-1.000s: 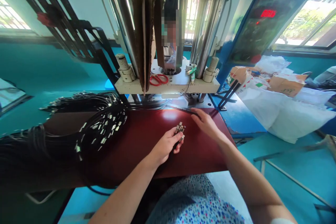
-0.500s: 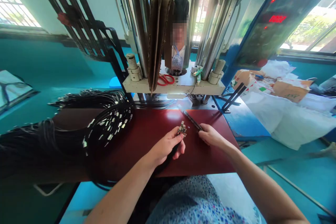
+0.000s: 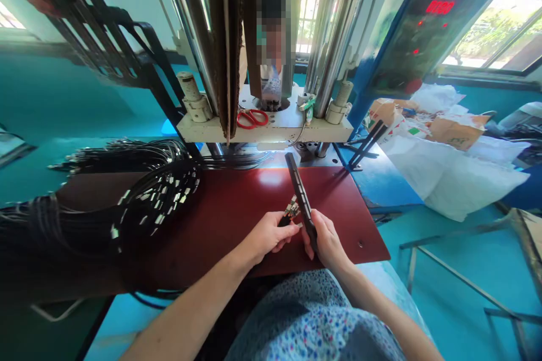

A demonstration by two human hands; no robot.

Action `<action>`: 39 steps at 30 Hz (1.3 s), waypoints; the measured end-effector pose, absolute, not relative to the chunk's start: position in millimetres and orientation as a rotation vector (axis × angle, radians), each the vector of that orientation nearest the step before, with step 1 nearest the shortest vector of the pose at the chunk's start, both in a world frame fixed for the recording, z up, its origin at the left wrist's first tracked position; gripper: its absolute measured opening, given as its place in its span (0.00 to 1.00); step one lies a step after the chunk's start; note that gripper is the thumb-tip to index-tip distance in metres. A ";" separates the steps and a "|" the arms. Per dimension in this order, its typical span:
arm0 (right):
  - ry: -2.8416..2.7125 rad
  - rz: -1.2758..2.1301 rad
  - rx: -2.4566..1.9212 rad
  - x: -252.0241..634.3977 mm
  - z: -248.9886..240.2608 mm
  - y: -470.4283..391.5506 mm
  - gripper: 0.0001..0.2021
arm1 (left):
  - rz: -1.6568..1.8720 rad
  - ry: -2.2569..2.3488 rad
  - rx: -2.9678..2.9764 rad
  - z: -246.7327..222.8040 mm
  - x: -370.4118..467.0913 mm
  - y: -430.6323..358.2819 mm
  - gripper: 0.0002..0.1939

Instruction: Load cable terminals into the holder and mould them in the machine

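My left hand (image 3: 271, 237) is closed around a small bunch of black cables whose metal connector ends (image 3: 291, 207) point up and away from me. Close beside it, my right hand (image 3: 325, 238) grips the near end of a long dark bar (image 3: 301, 192) with a row of light, shiny pieces along it. The bar stands tilted over the reddish-brown board (image 3: 237, 203), its far end toward the machine. The fingertips of both hands are nearly together, between connectors and bar.
Coiled black cables (image 3: 156, 197) with pale connectors lie on the left. Ahead stands a press with a cream base plate (image 3: 271, 134), bearing red-handled scissors (image 3: 252, 118). White bags (image 3: 449, 175) and cardboard are at the right. A person is reflected in the machine.
My right hand has drawn nearer to my left and turned the bar from lying low to a steeper angle beside the connectors. The camera view has shifted slightly.
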State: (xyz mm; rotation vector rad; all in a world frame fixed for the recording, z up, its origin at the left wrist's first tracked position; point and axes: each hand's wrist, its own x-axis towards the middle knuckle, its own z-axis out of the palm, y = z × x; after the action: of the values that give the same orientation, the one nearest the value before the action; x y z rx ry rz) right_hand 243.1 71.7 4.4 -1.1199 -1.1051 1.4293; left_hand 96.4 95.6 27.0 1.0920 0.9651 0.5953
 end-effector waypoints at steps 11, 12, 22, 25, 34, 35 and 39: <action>-1.287 1.303 -1.231 238.3 0.5 68.3 0.17 | 0.647 1.056 1.454 21.1 101.9 93.2 0.07; -1.307 1.283 -1.261 237.5 -0.5 68.4 0.17 | 0.653 1.059 1.459 20.4 102.0 93.0 0.07; -1.146 1.318 -1.205 240.5 2.4 65.3 0.17 | 0.866 1.132 1.321 26.5 95.7 96.3 0.15; -1.111 1.337 -1.170 242.4 1.5 64.4 0.18 | 0.805 1.171 1.391 29.3 96.5 98.8 0.10; -1.109 1.437 -1.098 247.0 -0.6 66.9 0.21 | 0.797 1.137 1.418 24.2 101.1 97.6 0.08; -1.113 1.434 -1.105 247.0 -0.9 67.0 0.21 | 0.795 1.139 1.411 23.8 101.3 97.3 0.08; -1.127 1.406 -1.129 246.4 -1.7 66.5 0.22 | 0.784 1.151 1.403 25.7 102.3 97.0 0.08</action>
State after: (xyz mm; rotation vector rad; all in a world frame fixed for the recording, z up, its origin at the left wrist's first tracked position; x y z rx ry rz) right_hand 246.4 66.5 -1.7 -1.1285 -1.1266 1.4058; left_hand 102.3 97.0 25.7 1.4026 1.1512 0.7837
